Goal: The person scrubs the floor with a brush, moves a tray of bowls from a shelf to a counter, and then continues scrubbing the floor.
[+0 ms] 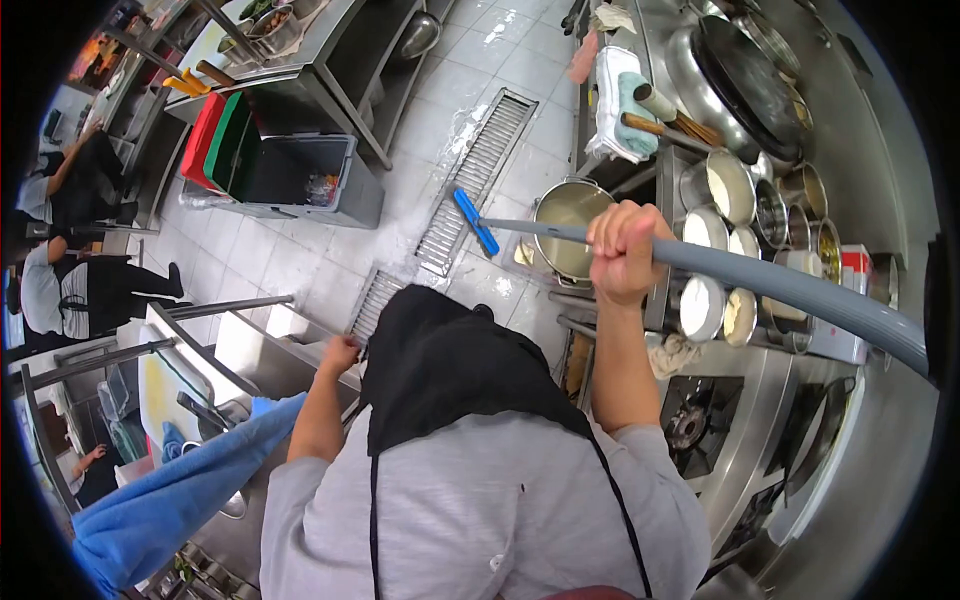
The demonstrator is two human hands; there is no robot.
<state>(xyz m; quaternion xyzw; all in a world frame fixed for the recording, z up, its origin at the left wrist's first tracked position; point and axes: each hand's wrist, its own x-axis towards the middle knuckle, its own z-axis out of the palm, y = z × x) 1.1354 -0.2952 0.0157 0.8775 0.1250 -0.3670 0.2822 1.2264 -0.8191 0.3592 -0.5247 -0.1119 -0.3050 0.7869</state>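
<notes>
My right hand point(625, 250) is wrapped round the thick grey handle of a floor brush point(800, 290). The handle runs from the right edge of the head view down to a narrow blue head point(475, 221), which is at the metal floor drain grate point(490, 150). Whether that head has bristles or a rubber blade is too small to tell. Lower on the left, my left hand point(342, 354) is curled closed beside the steel counter edge. What its fingers hold, if anything, is hidden. A black apron point(450, 350) covers my front.
A large steel pot point(575, 230) stands right of the drain. Grey bin point(345, 180) with red and green lids sits left. Pots and containers line the right counter, by a gas burner point(690, 420). Blue cloth point(190, 500) hangs lower left. Co-workers point(75, 290) stand far left. Floor tiles look wet.
</notes>
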